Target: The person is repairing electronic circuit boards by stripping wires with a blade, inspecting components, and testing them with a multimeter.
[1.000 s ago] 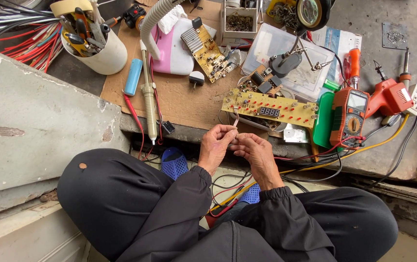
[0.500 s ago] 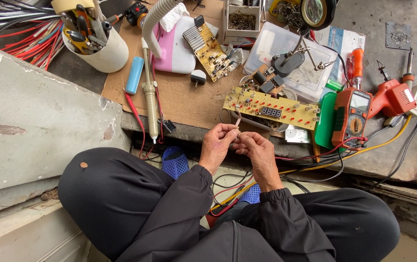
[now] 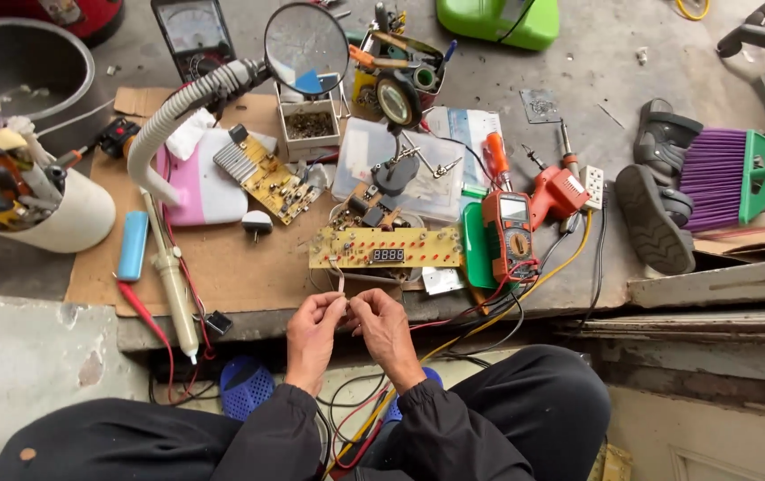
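Observation:
My left hand (image 3: pixel 315 337) and my right hand (image 3: pixel 385 331) are close together at the front edge of the work surface, fingertips pinched on a thin wire (image 3: pixel 339 278). The wire runs up to a long yellow circuit board (image 3: pixel 386 247) with a small digit display, lying just beyond my hands. Both forearms are in black sleeves and my knees frame the bottom of the view.
An orange multimeter (image 3: pixel 508 232) and red soldering tool (image 3: pixel 558 191) lie right of the board. A cream soldering iron (image 3: pixel 175 287), blue lighter (image 3: pixel 134 246), second board (image 3: pixel 266 176), white tool cup (image 3: pixel 53 214) and magnifier (image 3: pixel 306 48) are left and behind. Shoes (image 3: pixel 653 218) and a purple broom (image 3: pixel 723 176) sit far right.
The view has tipped up and shows more of the far bench. My hands stay pinched together on the wire near the yellow board.

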